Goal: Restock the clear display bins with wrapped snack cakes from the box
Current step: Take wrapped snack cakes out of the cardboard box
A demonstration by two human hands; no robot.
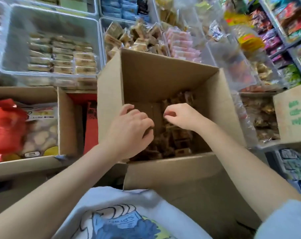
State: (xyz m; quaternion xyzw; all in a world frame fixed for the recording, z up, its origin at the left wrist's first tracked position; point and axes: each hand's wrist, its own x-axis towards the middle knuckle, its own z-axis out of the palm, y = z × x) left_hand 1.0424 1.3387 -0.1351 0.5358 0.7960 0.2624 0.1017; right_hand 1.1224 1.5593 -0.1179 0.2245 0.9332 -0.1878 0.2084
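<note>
Snack cakes lay in a dim pile at the bottom of the big box, w/ brown wrappers, mostly on the right side and the near side. Both hands were down inside the box, right above the pile. Left hand was over the left part, fingers curled down toward the cakes; I couldn't tell if it had one yet, b/c the fingertips were hidden. Right hand was a bit further in, thumb and fingers pinched close together, maybe on the edge of a wrapper, but it was too dark to be sure. The cakes looked jumbled, so no clear long way to them. The pile sat just under and in front of both hands, and the right hand seemed nearer to most of it. The clear bin w/ neat rows of cakes was up and to the left, and another bin sat right behind the box.
</note>
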